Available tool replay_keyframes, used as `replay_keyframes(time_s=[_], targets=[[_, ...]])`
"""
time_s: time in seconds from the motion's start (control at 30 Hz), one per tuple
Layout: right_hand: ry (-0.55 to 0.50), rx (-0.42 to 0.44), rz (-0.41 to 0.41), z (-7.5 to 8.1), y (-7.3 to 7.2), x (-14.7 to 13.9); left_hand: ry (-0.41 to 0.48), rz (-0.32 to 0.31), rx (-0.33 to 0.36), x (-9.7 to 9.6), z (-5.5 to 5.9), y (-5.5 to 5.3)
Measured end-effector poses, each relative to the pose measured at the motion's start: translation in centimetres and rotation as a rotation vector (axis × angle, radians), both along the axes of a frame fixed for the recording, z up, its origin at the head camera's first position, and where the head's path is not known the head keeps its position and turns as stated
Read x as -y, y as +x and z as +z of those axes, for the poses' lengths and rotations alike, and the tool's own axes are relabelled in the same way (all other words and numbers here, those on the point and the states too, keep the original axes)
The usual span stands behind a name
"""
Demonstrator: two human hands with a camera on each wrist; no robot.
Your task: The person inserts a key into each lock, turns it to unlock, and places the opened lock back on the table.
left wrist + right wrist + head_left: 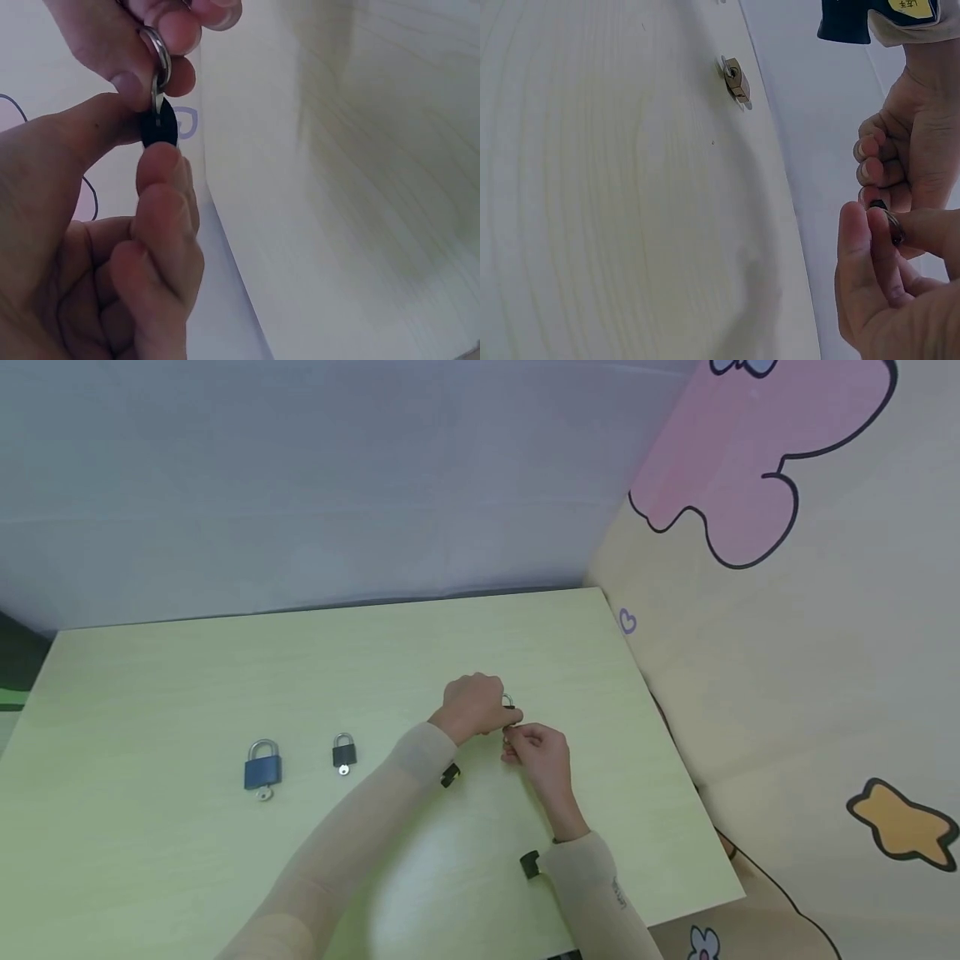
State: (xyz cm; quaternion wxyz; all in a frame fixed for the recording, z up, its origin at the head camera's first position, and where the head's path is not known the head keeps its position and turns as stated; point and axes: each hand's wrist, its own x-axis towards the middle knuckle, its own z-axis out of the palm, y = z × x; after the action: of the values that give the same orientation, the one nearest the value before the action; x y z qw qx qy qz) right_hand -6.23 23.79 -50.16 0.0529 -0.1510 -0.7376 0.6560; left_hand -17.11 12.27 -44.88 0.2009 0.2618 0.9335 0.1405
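Note:
My left hand point(476, 706) pinches a small black padlock point(160, 129) between thumb and fingers; its silver shackle shows beyond the hand in the head view. Close on the near side, my right hand point(542, 756) pinches the key end at the padlock's base. A metal ring point(163, 54) hangs at that key, against the right fingertips in the left wrist view. Most of the key is hidden by the fingers. Both hands meet over the right half of the pale table point(420, 643).
Left of the hands, a blue padlock point(262, 772) and a smaller dark padlock point(344, 755) lie on the table, each with a key at its base. A pale wall point(787, 677) with painted shapes runs along the table's right side, and a grey-blue backdrop point(300, 485) stands behind it.

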Motion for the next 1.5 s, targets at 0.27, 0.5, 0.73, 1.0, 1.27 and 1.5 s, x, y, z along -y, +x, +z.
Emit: replay_keyframes(time_s=[0.27, 0.5, 0.73, 1.0, 1.27, 1.5], targets=[[-0.143, 0.039, -0.009, -1.0, 0.0, 0.3, 0.045, -0.003, 0.014, 0.2, -0.3, 0.0], [-0.452, 0.055, -0.009, -1.5, 0.2, 0.7, 0.06, -0.005, 0.01, 0.2, -0.3, 0.0], [-0.4, 0.066, -0.008, -1.5, 0.2, 0.8, 0.05, -0.002, -0.003, 0.3, -0.2, 0.1], [0.107, -0.008, -0.055, -1.5, 0.2, 0.9, 0.026, 0.006, -0.005, 0.3, -0.4, 0.1], [0.184, -0.013, -0.044, -1.6, 0.5, 0.7, 0.018, 0.006, 0.004, 0.2, -0.5, 0.1], [0.339, 0.04, -0.037, -1.6, 1.2, -0.3, 0.026, 0.002, -0.006, -0.1, -1.0, 0.3]])
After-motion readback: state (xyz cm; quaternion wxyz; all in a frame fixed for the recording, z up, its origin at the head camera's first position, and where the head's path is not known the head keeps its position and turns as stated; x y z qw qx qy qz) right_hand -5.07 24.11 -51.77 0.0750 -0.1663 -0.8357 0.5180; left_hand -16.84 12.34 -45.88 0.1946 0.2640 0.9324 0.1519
